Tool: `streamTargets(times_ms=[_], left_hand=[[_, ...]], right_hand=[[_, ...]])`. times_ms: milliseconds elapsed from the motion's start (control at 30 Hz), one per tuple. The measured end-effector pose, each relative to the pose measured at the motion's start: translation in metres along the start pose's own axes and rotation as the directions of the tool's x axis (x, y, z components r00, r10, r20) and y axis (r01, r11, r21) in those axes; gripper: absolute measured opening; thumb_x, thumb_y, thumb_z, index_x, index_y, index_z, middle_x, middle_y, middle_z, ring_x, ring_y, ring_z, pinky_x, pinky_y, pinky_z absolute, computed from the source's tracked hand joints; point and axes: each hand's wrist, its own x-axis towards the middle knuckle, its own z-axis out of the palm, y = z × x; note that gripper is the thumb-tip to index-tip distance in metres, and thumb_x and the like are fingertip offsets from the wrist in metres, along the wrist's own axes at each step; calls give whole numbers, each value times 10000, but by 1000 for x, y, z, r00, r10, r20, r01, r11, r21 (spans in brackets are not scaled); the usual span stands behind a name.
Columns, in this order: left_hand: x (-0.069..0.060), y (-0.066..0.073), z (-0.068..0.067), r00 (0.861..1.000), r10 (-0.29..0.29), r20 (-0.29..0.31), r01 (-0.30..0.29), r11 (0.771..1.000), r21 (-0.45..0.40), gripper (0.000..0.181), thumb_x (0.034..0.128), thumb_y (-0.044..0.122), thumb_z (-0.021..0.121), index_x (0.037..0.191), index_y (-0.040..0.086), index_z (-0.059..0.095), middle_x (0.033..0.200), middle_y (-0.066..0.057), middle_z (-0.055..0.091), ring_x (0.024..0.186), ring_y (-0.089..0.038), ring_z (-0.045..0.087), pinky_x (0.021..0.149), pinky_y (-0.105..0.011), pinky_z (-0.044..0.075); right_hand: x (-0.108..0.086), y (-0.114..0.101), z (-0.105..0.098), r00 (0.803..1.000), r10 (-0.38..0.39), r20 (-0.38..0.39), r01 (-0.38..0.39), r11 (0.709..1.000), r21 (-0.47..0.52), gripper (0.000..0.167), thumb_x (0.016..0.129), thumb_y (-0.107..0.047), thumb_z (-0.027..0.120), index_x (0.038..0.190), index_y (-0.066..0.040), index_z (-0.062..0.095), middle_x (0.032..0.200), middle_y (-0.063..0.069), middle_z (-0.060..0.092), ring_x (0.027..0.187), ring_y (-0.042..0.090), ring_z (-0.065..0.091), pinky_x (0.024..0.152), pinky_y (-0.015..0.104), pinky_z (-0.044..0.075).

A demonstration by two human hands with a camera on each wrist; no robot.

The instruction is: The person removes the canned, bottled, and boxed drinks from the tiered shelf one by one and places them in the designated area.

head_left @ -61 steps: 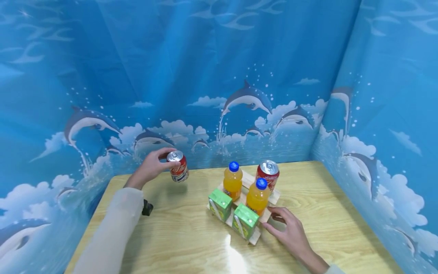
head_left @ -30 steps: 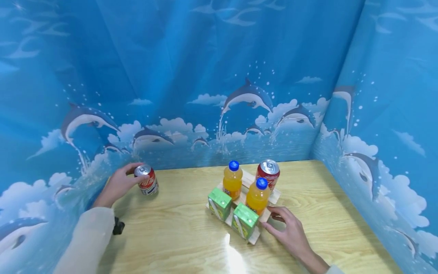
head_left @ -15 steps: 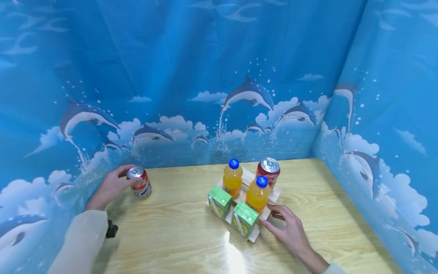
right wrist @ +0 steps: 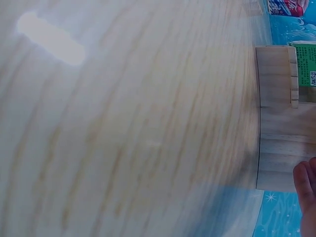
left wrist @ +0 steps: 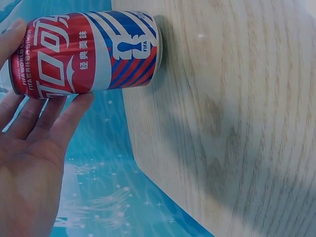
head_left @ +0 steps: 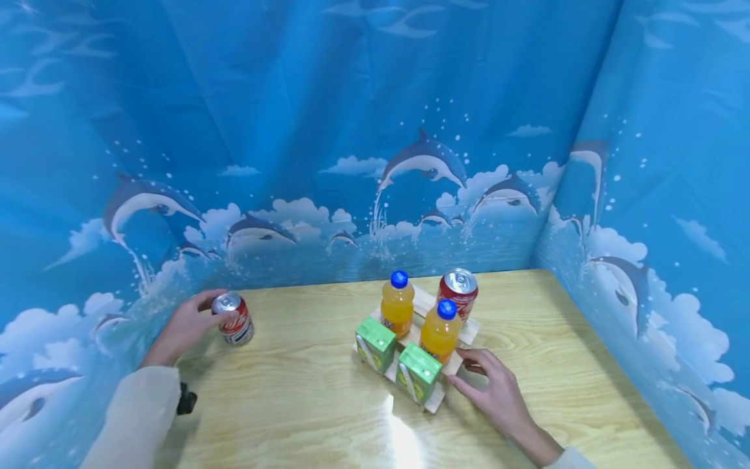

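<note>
Drink can (head_left: 239, 329), printed-metal cylinder in red, white and blue, at the far left corner of the pale wood-grain tabletop (head_left: 293, 391); long axis near upright, base at or barely above the surface, exact contact hard to tell. Held in left hand (head_left: 189, 327), coming in from the can's left side; fingers and thumb closed to can width, round the upper part, lower body left bare.

Key relation: can just to the right of left palm, away from right hand (head_left: 495, 394); left hand clearly the nearer one, with the stepped pale-wood rack (head_left: 424, 303) well off to the right, past the middle of the tabletop, rows slanting from far left towards near right.

Right hand at the rack's right end; thumb and bent fingertips lightly pinching the end of the middle step, slight gap between; thumb out of sight in right wrist view. On the rack: two green box-shaped juice cartons (head_left: 375, 344) on the front step; two orange-filled clear bottles with blue caps (head_left: 398, 309) in the middle; larger red metal can (head_left: 458, 293) at the rear right. Behind the far edge, blue dolphin-print cloth (head_left: 293, 130).
</note>
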Motion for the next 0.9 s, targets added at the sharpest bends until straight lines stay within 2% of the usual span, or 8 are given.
streamTargets(times_ms=[333, 533, 900], left_hand=[[-6, -12, 3, 1000, 8, 14, -7, 1000, -26, 981, 994, 658, 708, 1684, 57, 354, 1693, -318, 327, 1525, -581, 346, 1119, -755, 462], [-9, -17, 3, 999, 40, 11, -40, 999, -36, 999, 983, 704, 687, 1683, 69, 361, 1681, -309, 353, 1512, -574, 364, 1089, -748, 483], [-10, -21, 0, 997, 76, 27, -74, 996, -41, 996, 1001, 682, 677, 1702, 75, 317, 1668, -313, 372, 1508, -574, 372, 1081, -748, 484]], right_hand=[[1, -2, -2, 999, 24, 26, -24, 1000, -7, 500, 850, -305, 956, 1274, -133, 755, 1232, 14, 767, 1009, 213, 780, 886, 305, 665], [0, -3, -2, 1000, 11, 19, -11, 1000, -1, 487, 847, -277, 958, 1267, -128, 759, 1223, 13, 768, 1001, 218, 780, 880, 309, 667], [0, -2, -2, 1000, 6, 6, -6, 1000, 0, 478, 842, -249, 961, 1255, -113, 764, 1233, 32, 772, 998, 218, 784, 877, 310, 669]])
